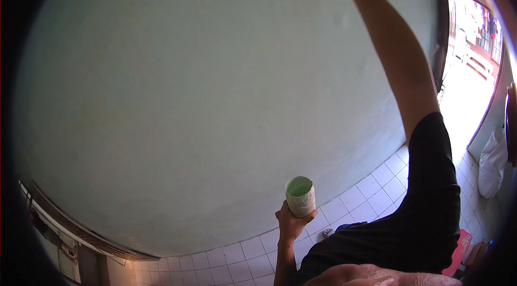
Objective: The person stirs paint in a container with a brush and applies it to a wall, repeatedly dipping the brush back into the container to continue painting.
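Observation:
A whitish container (300, 203) with pale green contents or a green inside stands upright in my left hand (292, 225), whose fingers wrap round its lower part. The container is near the pale green wall (204, 97), low in the view. My right arm stretches up along the wall, and its hand lies beyond the top edge of the view, so what it holds or touches is hidden.
White floor tiles (250, 251) run along the wall's foot. An open doorway (467, 87) is at the right, with a white sack (492, 165) beside it. A red object (459, 251) lies at the lower right. Slatted woodwork (89, 235) is at the lower left.

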The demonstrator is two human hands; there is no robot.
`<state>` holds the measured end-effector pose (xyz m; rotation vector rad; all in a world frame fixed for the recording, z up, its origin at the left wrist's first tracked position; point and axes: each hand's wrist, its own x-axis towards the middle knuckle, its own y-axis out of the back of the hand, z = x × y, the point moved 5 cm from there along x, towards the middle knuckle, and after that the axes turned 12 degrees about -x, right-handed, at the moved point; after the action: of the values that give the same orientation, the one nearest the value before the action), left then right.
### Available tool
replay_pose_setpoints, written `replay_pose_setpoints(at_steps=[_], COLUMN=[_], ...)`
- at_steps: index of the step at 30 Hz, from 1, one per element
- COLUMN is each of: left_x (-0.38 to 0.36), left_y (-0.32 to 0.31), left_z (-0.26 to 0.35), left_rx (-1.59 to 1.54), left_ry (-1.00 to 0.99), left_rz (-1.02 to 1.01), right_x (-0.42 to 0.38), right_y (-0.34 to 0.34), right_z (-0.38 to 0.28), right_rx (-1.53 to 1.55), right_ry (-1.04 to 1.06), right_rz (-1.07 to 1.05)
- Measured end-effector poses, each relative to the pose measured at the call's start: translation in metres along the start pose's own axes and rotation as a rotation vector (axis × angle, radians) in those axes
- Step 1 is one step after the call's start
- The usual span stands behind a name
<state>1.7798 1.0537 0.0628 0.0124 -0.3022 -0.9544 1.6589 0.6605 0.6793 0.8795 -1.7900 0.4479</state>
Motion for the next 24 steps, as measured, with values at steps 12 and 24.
replay_pose_setpoints(at_steps=[12, 24], left_x=[0.009, -0.003], left_y=[0.007, -0.001], left_z=[0.017, 0.002], left_rx=[-0.057, 0.035], left_ry=[0.008, 0.002], left_rz=[-0.135, -0.003], right_x=[-0.194, -0.028], right_y=[-0.011, -0.021], right_z=[-0.286, 0.092], right_rx=[0.702, -0.052], right_ry=[0.442, -0.116], right_rz=[-0.306, 0.126])
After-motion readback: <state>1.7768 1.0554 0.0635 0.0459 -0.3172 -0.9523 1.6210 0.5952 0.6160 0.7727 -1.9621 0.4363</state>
